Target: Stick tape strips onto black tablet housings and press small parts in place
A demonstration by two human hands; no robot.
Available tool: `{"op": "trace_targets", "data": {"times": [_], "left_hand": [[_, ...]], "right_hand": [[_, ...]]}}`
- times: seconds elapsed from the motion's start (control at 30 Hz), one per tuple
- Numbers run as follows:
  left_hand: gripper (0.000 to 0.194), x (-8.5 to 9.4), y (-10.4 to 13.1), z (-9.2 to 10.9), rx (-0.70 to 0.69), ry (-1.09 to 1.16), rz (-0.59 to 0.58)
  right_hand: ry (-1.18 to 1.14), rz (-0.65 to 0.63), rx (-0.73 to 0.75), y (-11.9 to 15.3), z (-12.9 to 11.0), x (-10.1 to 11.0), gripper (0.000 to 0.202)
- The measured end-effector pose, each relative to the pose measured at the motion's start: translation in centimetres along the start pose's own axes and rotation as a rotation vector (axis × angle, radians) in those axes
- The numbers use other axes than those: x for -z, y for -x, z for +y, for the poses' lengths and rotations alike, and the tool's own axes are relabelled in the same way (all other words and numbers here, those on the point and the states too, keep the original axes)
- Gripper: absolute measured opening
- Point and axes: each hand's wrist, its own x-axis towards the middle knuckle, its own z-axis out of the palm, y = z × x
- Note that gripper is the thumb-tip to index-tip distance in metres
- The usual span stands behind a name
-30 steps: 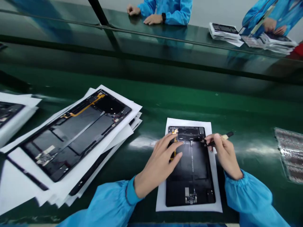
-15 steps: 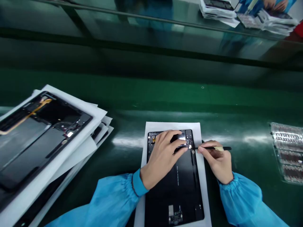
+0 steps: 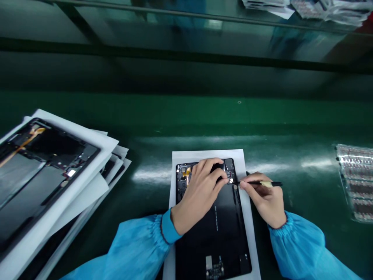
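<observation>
An opened tablet [image 3: 210,233] lies face down on a white sheet [image 3: 253,252], its dark inside showing. My left hand [image 3: 201,186] rests over the tablet's upper part, fingers bent, with thumb and index fingertip together near a small bright part [image 3: 231,181] at the right edge. Whatever those fingertips hold is too small to make out. In my right hand [image 3: 264,198] is a thin black tool [image 3: 256,182] with a cream band, gripped like a pen. Its tip points left, at the bright part. The palm hides part of the tablet's upper inside.
On the left stands a stack of opened tablets [image 3: 37,175] between white sheets. A clear tray [image 3: 358,182] with rows of small parts lies at the right on the green table [image 3: 145,194]. Beyond a rail [image 3: 186,14], more stacked papers [image 3: 268,6] show.
The view has shifted slightly, moving the stack left in the picture. My left thumb and index fingertip have come together. My right hand keeps the tool at the same spot on the tablet.
</observation>
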Motion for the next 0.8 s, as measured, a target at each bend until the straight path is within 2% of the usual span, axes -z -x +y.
{"op": "trace_targets", "data": {"times": [0.23, 0.6, 0.8], "left_hand": [[0.010, 0.2, 1.2, 0.2, -0.024, 0.037, -0.055], [0.010, -0.1, 1.0, -0.3, -0.021, 0.028, -0.049], [0.010, 0.1, 1.2, 0.0, -0.034, 0.016, -0.053]], "right_hand": [[-0.002, 0.003, -0.006, 0.0, 0.0, 0.0, 0.005], [0.005, 0.101, -0.057, 0.0, -0.2, -0.1, 0.010], [0.018, 0.099, -0.060, -0.1, -0.2, -0.1, 0.009]]}}
